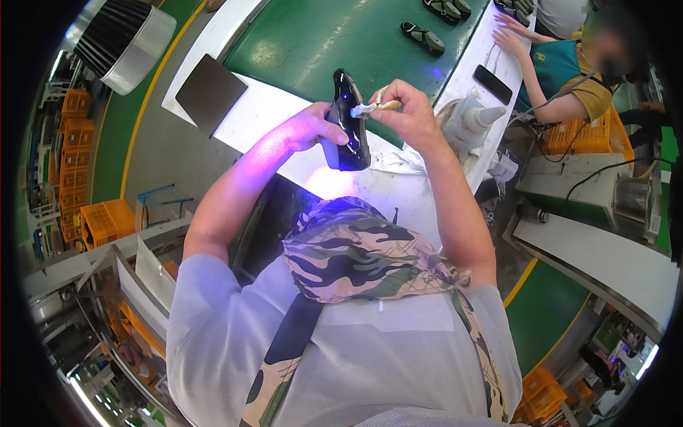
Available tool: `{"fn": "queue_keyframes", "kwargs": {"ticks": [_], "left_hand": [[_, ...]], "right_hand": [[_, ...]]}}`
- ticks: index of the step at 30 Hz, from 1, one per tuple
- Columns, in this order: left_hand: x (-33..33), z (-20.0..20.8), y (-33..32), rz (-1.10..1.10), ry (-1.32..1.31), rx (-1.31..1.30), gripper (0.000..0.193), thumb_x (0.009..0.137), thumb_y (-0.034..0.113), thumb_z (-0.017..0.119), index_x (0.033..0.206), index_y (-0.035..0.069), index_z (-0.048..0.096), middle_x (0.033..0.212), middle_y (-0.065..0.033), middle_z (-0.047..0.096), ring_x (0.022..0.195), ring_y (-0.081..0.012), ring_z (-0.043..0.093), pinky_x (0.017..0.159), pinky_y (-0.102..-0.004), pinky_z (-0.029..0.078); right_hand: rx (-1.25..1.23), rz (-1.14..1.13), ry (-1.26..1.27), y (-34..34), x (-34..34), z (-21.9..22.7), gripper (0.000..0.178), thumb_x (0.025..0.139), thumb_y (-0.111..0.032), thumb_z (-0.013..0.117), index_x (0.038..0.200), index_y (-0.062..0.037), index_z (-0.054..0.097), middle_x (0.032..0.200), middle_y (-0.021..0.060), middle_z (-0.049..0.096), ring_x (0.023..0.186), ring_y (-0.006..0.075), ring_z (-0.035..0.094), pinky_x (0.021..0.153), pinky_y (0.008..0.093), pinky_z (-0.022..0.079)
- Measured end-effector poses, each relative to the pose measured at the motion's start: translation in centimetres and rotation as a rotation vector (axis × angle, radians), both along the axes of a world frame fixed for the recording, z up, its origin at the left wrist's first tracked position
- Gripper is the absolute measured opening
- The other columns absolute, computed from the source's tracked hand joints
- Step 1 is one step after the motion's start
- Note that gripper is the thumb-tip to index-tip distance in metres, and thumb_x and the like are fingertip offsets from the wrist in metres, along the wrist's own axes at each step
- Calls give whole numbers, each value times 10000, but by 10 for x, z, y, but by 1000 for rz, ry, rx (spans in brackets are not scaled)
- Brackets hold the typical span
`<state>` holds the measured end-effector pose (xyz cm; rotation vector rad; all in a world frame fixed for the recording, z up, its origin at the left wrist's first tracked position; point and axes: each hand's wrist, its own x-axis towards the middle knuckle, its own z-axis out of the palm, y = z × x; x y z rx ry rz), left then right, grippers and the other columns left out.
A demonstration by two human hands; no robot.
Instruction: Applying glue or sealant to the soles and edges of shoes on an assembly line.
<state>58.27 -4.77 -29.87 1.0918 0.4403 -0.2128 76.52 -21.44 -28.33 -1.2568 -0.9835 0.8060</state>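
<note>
In my left hand (313,129) is a glossy black shoe (344,132), tilted upright over the white table edge, with the thumb pressed on its near side. My right hand (411,114) pinches a small brush (384,106) with a tan handle. The brush's pale head meets the right edge of the shoe, or is just beside it. A bright violet-blue light falls on my left forearm and on the table below the shoe. A crumpled white cloth (398,162) lies on the table beneath my right wrist.
A whitish squeeze bottle (475,119) stands right of my right hand, with a phone (492,85) beyond it. Several strapped shoes (423,38) rest on the green belt (306,43). A dark square board (211,95) lies at left. A co-worker (562,82) sits at far right.
</note>
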Motion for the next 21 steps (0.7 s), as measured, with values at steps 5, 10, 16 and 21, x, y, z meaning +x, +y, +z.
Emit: {"fn": "queue_keyframes", "kwargs": {"ticks": [5,10,16,21], "left_hand": [[-2,5,3,145,8,-15,583,666,79,787,1187,-55,562,1043,-129,674,958,-232,672,958,-370,505],[-11,-10,5,246,3,-28,533,705,57,766,1185,-50,561,1068,-142,668,970,-248,675,930,-380,529],[-14,-7,-5,385,-152,-197,496,773,28,715,1223,-56,525,1104,-154,658,996,-270,670,917,-400,548],[-19,-27,-13,478,-271,-238,526,779,68,723,1253,-52,529,1160,-157,651,1092,-276,638,1035,-419,464]], "right_hand": [[-93,134,40,-5,4,-11,224,763,14,730,808,-61,524,949,98,653,863,121,573,768,273,459],[-140,198,20,-16,9,-6,227,753,12,739,818,-59,534,952,94,649,853,127,580,772,282,471],[-50,-7,337,-27,7,-26,229,780,21,744,848,-58,540,903,52,610,780,112,579,696,263,483],[-7,-116,460,-21,-4,-30,210,767,14,763,826,-41,569,817,16,597,701,75,547,626,224,455]]}}
